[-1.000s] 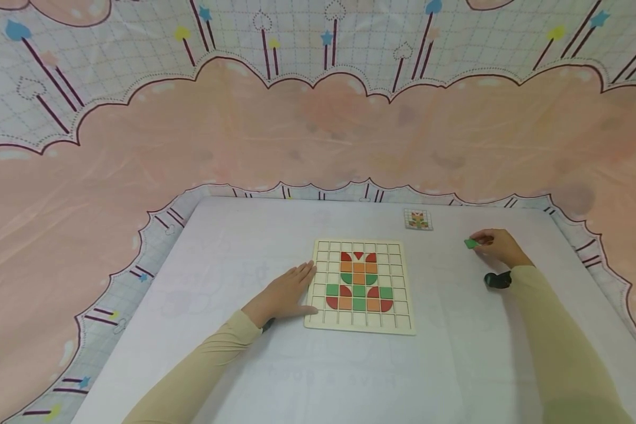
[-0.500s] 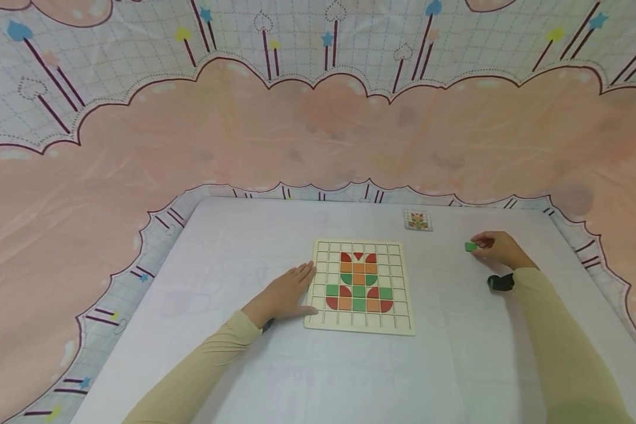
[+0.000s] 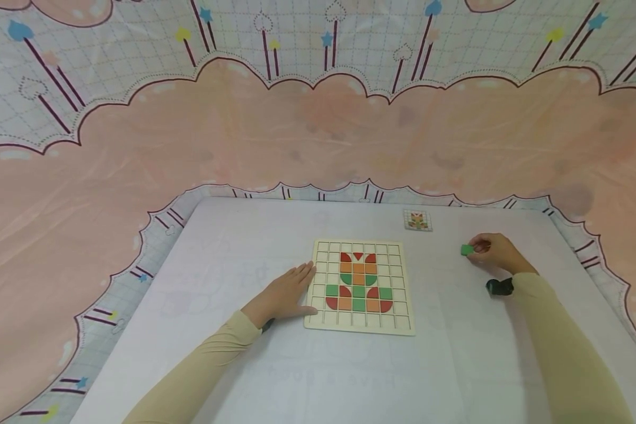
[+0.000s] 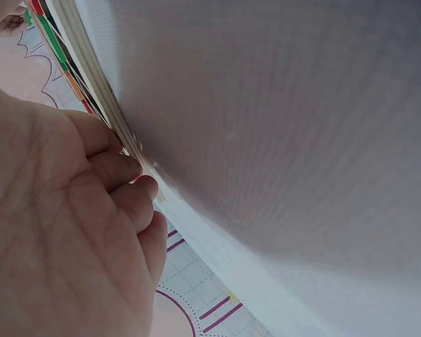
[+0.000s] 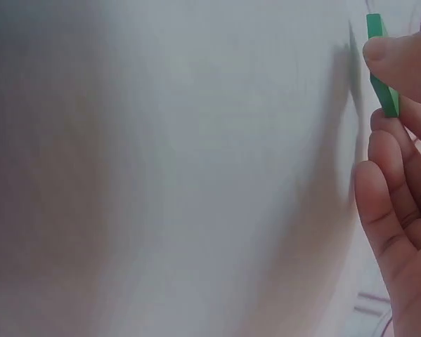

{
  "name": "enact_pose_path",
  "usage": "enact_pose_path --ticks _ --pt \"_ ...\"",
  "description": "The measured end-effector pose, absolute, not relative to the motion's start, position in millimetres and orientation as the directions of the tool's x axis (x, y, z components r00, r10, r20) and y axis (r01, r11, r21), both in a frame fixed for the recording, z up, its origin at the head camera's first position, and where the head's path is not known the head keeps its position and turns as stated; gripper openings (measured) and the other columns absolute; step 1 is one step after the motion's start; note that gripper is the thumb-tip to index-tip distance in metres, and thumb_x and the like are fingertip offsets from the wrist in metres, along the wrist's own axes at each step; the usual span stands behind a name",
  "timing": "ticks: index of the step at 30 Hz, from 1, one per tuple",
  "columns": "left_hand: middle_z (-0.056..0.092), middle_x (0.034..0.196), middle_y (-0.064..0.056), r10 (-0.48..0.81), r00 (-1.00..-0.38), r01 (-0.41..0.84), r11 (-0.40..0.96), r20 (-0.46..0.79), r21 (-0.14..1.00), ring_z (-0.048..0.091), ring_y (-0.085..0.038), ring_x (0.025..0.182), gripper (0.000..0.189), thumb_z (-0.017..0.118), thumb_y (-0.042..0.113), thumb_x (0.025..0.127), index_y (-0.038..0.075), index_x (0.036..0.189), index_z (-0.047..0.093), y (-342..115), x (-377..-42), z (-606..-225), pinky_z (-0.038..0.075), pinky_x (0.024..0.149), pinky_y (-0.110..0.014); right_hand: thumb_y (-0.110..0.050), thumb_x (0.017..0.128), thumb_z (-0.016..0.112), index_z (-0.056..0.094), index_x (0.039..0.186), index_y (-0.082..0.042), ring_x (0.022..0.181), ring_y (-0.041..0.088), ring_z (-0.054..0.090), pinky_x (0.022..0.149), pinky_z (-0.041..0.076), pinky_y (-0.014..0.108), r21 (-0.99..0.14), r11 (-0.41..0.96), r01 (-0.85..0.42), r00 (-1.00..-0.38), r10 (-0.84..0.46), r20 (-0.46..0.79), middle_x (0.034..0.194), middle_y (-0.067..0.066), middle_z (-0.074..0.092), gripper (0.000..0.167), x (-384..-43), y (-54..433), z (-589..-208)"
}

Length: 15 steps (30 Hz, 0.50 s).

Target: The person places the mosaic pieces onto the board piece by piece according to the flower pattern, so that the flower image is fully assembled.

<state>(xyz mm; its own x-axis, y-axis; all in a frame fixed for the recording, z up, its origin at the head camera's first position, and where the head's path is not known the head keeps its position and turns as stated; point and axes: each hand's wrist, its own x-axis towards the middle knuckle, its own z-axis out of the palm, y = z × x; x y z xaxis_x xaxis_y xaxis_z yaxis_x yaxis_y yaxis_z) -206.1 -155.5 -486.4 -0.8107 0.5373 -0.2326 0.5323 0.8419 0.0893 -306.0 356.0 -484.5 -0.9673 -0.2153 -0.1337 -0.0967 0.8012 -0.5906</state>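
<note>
A pale square board with a grid lies flat on the white table. Red, orange and green tiles form a tulip-like pattern on it. At the board's left edge rests my left hand, fingers extended and thumb over the lower left corner; the left wrist view has its fingertips against the board's side. Right of the board, my right hand pinches a green tile between thumb and fingers. Up close in the right wrist view, the thumb lies on the thin green tile, partly covering it.
A small pattern card lies behind the board to the right, printed with a similar tulip. White cloth covers the table, and a pink patterned cloth hangs behind and beside it. A black wrist device sits below my right wrist.
My right hand has come slightly towards me, and the green tile has turned so that its face looks squarer to the head camera. My left hand and the board have stayed still.
</note>
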Motion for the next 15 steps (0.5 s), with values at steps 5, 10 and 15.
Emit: enact_pose_path --ticks 5,10,15 --pt "0.015 0.158 -0.014 0.540 -0.810 0.529 0.841 -0.230 0.112 0.017 -0.025 0.146 0.095 0.053 0.062 0.085 0.002 0.150 0.017 -155 -206 -485 0.020 0.120 -0.039 -0.013 0.079 0.073 0.064 0.103 0.004 0.083 0.014 0.055 0.071 0.046 0.017 -0.594 0.786 -0.172 -0.961 -0.267 -0.075 0.095 0.015 0.065 0.031 -297 338 -480" --pt "0.015 0.158 -0.016 0.554 -0.804 0.540 0.832 -0.217 0.125 0.017 -0.027 0.146 0.095 0.050 0.063 0.086 0.000 0.149 0.017 -156 -205 -485 0.019 0.120 -0.041 -0.009 0.076 0.073 0.066 0.100 0.002 0.082 0.014 0.053 0.071 0.047 0.017 -0.604 0.763 -0.230 -0.946 -0.322 -0.046 0.093 0.012 0.064 0.028 -290 312 -473" --pt "0.014 0.158 -0.014 0.545 -0.807 0.535 0.838 -0.228 0.112 0.016 -0.025 0.147 0.096 0.051 0.063 0.086 0.002 0.150 0.015 -156 -205 -485 0.019 0.120 -0.039 -0.007 0.074 0.075 0.066 0.095 0.000 0.081 0.012 0.053 0.073 0.049 0.021 -0.626 0.708 -0.326 -0.910 -0.416 0.004 0.089 0.009 0.063 0.024 -280 281 -469"
